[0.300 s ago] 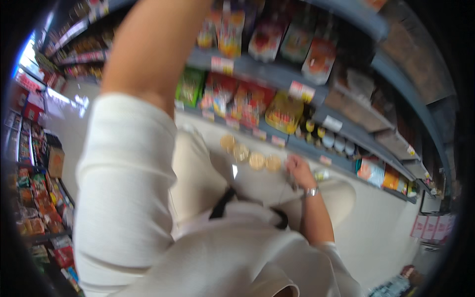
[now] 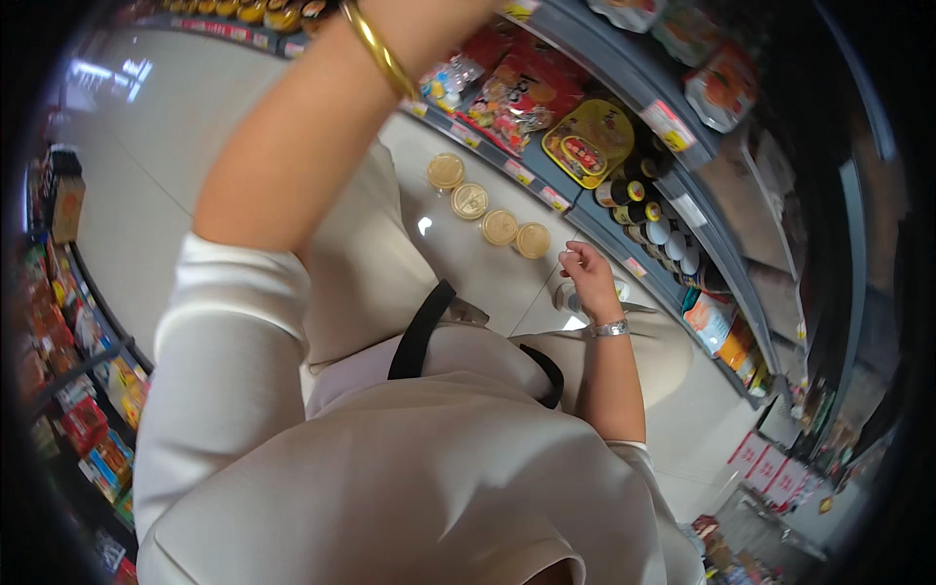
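Right hand (image 2: 583, 265) loosely curled, fingers bent, whether it pinches anything unclear, four round gold-lidded jars (image 2: 499, 226) on pale floor just beside it, left hand out of view above, bangled forearm (image 2: 322, 127) now higher

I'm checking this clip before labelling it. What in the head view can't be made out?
- Left hand: cut off by the top edge; only the forearm and gold bangle show.
- Right hand: fingers curled; whether they hold anything can't be told.
- Item by the shoe, below that hand: mostly hidden by the wrist.
- Four round lids on the floor: contents too small to read.
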Demonstrator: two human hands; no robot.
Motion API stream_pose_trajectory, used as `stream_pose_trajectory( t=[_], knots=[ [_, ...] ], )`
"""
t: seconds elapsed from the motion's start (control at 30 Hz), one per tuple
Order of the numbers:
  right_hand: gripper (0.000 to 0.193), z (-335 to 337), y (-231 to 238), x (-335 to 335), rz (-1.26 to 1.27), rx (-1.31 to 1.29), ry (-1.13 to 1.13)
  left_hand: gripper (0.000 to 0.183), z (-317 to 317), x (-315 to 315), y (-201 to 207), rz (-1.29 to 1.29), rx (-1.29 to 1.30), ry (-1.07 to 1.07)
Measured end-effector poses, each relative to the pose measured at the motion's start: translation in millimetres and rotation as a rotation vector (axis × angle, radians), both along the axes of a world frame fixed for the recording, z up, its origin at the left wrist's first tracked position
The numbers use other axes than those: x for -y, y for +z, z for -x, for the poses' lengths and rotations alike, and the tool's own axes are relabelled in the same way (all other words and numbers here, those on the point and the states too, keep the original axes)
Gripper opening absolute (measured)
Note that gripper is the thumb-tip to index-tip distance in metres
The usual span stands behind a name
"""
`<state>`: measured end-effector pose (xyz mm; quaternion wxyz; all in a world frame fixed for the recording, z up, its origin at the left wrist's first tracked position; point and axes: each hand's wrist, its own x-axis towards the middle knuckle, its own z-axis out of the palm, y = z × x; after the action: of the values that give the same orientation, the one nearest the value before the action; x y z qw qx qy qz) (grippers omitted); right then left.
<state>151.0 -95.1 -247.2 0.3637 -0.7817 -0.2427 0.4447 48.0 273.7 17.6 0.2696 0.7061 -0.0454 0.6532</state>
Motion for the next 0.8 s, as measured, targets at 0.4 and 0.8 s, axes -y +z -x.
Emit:
stream_pose_trajectory(
  t=[0.4, 0.8],
  knots=[
    [0.040, 21, -90, -73, 0.369, 0.180, 0.403, 0.028, 105, -44, -143, 0.911, -0.261, 0.083],
    [0.089, 67, -145, -190, 0.519, 0.659, 0.789, 0.021, 162, -38, -108, 1.167, -0.182, -0.002]
  ],
)
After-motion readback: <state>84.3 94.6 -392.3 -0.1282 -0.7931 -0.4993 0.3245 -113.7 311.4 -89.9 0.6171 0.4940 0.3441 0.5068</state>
